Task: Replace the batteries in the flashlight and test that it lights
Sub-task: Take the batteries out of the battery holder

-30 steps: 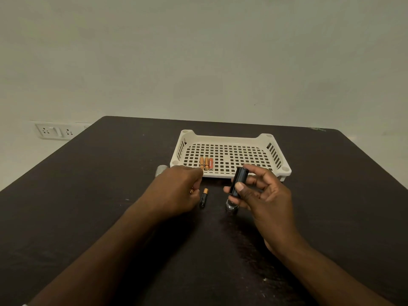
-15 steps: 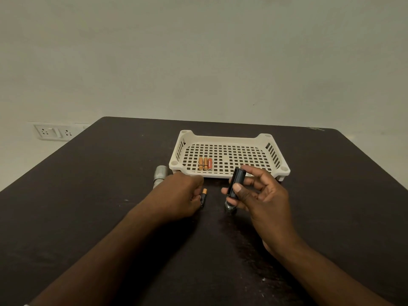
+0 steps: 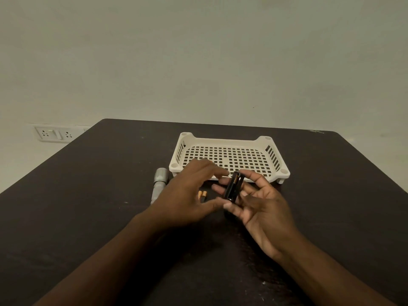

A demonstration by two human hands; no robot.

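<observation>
My right hand (image 3: 262, 208) grips a black battery holder (image 3: 233, 188) upright above the table, just in front of the tray. An orange-tipped battery (image 3: 235, 179) shows in the holder's facing slot. My left hand (image 3: 187, 193) reaches over from the left, its index finger and thumb stretched toward the holder's top and bottom ends. Two orange-tipped batteries (image 3: 202, 195) lie on the table beside my left hand. The grey flashlight body (image 3: 159, 182) lies to the left of the tray.
A white perforated tray (image 3: 273, 155) stands behind my hands on the dark table (image 3: 88, 206); my left hand hides its front left part. A wall socket plate (image 3: 54, 134) sits at the far left, and the table's far edge lies behind the tray.
My left hand has lifted off the table batteries and moved right to the holder. Two batteries now show on the table. The holder has turned, showing a battery in it.
</observation>
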